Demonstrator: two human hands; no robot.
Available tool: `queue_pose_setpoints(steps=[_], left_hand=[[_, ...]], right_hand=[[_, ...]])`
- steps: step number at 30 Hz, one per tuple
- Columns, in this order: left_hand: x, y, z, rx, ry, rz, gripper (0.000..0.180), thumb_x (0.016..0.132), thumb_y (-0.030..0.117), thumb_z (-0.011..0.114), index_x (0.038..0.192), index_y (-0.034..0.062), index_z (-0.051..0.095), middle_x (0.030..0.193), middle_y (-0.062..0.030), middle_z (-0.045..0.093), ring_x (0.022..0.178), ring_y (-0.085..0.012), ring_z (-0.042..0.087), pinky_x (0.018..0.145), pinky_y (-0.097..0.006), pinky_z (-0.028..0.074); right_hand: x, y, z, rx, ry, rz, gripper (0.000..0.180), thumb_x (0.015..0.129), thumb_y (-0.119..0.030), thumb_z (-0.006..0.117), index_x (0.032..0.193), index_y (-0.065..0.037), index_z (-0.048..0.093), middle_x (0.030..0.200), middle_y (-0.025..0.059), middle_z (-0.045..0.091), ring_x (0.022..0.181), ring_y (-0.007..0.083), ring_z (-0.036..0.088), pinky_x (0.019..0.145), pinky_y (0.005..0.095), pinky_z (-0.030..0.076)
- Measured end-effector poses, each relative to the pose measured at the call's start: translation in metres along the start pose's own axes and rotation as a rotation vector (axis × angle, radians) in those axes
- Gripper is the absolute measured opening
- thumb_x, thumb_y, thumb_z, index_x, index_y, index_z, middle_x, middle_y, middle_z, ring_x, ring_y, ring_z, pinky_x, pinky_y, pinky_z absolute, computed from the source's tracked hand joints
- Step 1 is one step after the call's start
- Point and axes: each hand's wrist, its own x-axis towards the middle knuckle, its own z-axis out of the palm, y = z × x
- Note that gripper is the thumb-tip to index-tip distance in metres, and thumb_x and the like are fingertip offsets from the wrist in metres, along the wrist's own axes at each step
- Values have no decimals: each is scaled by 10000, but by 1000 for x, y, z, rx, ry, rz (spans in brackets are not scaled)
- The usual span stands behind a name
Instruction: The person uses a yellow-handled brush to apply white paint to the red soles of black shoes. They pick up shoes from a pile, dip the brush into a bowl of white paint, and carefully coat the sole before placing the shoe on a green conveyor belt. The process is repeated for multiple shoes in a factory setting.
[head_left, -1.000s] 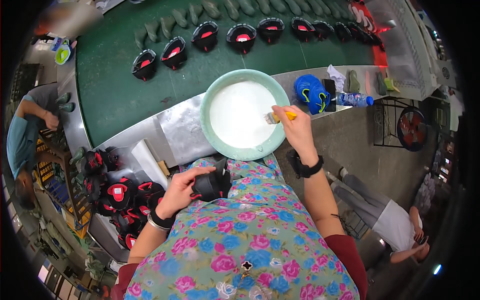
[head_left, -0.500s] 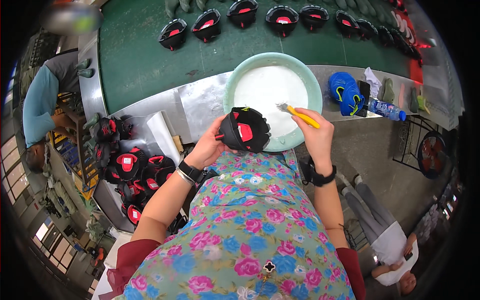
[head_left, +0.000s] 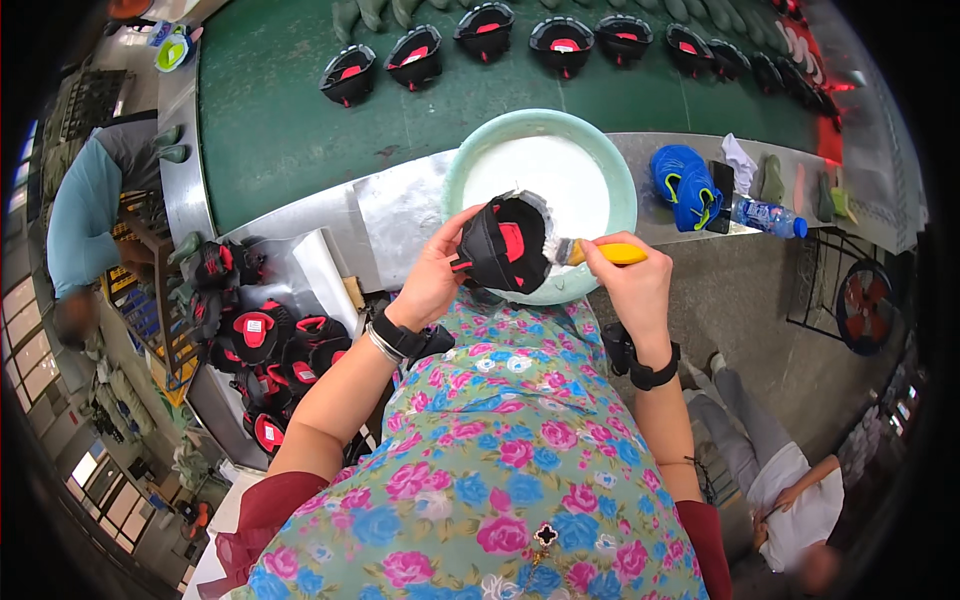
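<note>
My left hand grips a black shoe upper with a red lining, its opening turned to the right. White liquid coats part of its lower edge. In my right hand is a paintbrush with a yellow handle, its bristles white and pressed against that edge. Both hands are over the near side of a pale green basin that holds white liquid. My left fingers partly wrap behind the upper and are hidden there.
Several black-and-red uppers line the green conveyor belt. More uppers are piled at the left. On the metal ledge at right lie a blue shoe and a plastic bottle. Two people are nearby, left and lower right.
The brush has come down and left onto the upper's edge, where white liquid now shows. My left hand has turned the upper and moved it slightly right.
</note>
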Motion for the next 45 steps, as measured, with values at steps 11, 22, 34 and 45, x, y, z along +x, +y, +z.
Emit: queue_pose_setpoints(steps=[11, 22, 34, 45], left_hand=[[6, 6, 18, 118, 85, 190, 531, 945, -61, 499, 1452, 86, 444, 1343, -76, 579, 1167, -182, 610, 960, -311, 540], [14, -6, 11, -328, 108, -490, 392, 1000, 364, 409, 1124, 57, 618, 713, -76, 636, 362, -102, 396, 312, -214, 263], [-3, 45, -38, -484, 301, -185, 176, 989, 151, 504, 1088, 74, 628, 885, -38, 635, 630, -152, 525, 568, -285, 447], [146, 116, -289, -282, 712, 665, 631, 880, -150, 387, 1431, 128, 255, 1333, -182, 456, 1124, -337, 586, 953, -509, 555]], right_hand=[[-6, -12, -15, 85, -46, 59, 148, 822, -125, 777, 839, 13, 724, 682, 51, 685, 621, 89, 638, 577, 254, 492], [1, -72, -24, 251, -265, -520, 169, 807, -38, 781, 962, 2, 730, 914, 84, 727, 789, 123, 682, 683, 259, 520], [3, -36, -30, 230, -48, 111, 91, 857, -50, 742, 875, 30, 701, 698, 23, 657, 594, 62, 585, 545, 204, 445], [39, -66, 9, 4, -26, 106, 119, 887, -76, 715, 891, 34, 669, 703, 69, 652, 590, 106, 598, 557, 226, 461]])
